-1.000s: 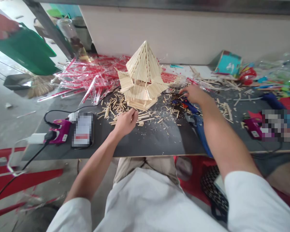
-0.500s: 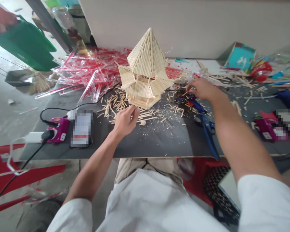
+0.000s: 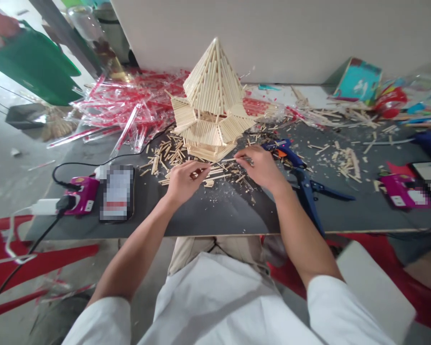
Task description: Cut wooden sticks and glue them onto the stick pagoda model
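A thin, pale wooden stick (image 3: 224,161) is the workpiece and the dial centre; it is straight, slender and nearly level, tilted slightly up at its right end, and lies just in front of the base of the stick model (image 3: 215,86), which stands upright at 12 o'clock; the model has a steep pointed roof of close-laid sticks, flared panels below it and an open-framed base; my right hand (image 3: 262,166), at 3 o'clock, pinches the right end of the stick between thumb and fingertips; my left hand (image 3: 187,181), at 8 o'clock, has its fingertips drawn narrow at the left end, though I cannot tell whether they grip it; short cut sticks (image 3: 168,152) lie scattered at 9 to 10 o'clock, with more beneath my fingers; a blue glue gun (image 3: 286,152) lies at 3 o'clock, just beyond my right hand; blue cutters (image 3: 307,191) rest between 3 and 4 o'clock, their handles splayed beside my right forearm; a phone (image 3: 118,194) and a purple power socket (image 3: 85,195) sit between 8 and 9 o'clock; clear-and-red wrappers (image 3: 140,103) are heaped at 10 o'clock; the model closes off the space directly ahead.
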